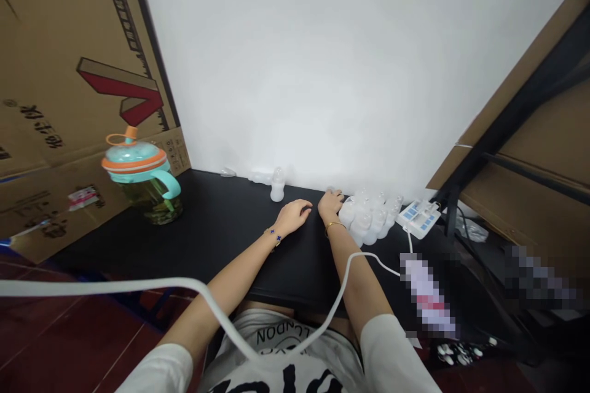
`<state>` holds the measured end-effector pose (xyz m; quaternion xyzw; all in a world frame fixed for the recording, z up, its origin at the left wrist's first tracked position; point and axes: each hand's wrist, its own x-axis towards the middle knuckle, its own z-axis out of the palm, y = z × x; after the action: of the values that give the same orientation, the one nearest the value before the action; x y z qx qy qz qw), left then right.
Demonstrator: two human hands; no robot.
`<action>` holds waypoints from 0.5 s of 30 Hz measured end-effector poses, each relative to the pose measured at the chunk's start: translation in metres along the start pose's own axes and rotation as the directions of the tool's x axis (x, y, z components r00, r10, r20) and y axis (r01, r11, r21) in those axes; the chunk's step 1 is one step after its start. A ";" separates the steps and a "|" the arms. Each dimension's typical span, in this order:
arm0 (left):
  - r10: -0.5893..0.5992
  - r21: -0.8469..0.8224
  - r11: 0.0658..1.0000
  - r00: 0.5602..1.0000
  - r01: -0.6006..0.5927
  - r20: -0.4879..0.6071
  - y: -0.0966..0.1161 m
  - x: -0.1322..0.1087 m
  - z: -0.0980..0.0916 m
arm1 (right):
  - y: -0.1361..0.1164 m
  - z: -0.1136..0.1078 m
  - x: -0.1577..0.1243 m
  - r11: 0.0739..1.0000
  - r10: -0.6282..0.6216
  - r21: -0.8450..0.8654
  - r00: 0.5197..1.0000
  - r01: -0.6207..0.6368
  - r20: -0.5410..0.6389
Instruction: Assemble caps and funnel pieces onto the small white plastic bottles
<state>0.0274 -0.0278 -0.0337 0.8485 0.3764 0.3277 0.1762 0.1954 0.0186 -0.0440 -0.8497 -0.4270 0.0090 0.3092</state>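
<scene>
My left hand (pixel 294 216) rests on the black table near its middle, fingers curved and apart, with nothing visible in it. Just right of it, my right hand (pixel 330 204) reaches to the table's back edge by the wall. Its fingers curl at a small clear item (pixel 332 190), too small to make out, beside a cluster of translucent white bottle-shaped pieces (pixel 369 218). One similar piece (pixel 277 185) stands upright behind my left hand. More clear pieces (pixel 260 177) lie along the wall to its left.
A green-lidded jug (pixel 138 175) stands at the left before a large cardboard box (pixel 59 73). At the right are a white power strip (pixel 419 218), a blurred item (pixel 426 295) and a dark metal frame (pixel 516 98). A white cable (pixel 184 283) crosses in front of my arms.
</scene>
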 end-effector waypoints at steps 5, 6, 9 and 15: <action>-0.013 -0.004 1.000 0.999 0.013 -0.041 -0.004 0.003 -0.002 | -0.001 0.001 0.001 0.999 -0.014 -0.044 1.000 0.014 0.007; -0.014 -0.007 1.000 0.998 0.014 -0.060 -0.004 0.003 -0.004 | -0.001 0.001 0.001 0.999 -0.017 -0.049 1.000 0.017 0.009; -0.030 -0.030 0.999 0.988 0.025 -0.152 -0.002 0.002 -0.010 | 0.002 0.000 0.003 0.998 -0.029 -0.064 0.999 0.030 0.014; -0.123 -0.041 0.992 0.869 0.118 -0.480 -0.002 0.002 -0.028 | 0.006 -0.001 0.005 0.997 -0.060 -0.040 0.998 0.062 0.036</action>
<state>0.0080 -0.0238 -0.0141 0.7143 0.4588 0.5186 0.1018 0.2031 0.0196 -0.0453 -0.8422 -0.4581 0.0055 0.2842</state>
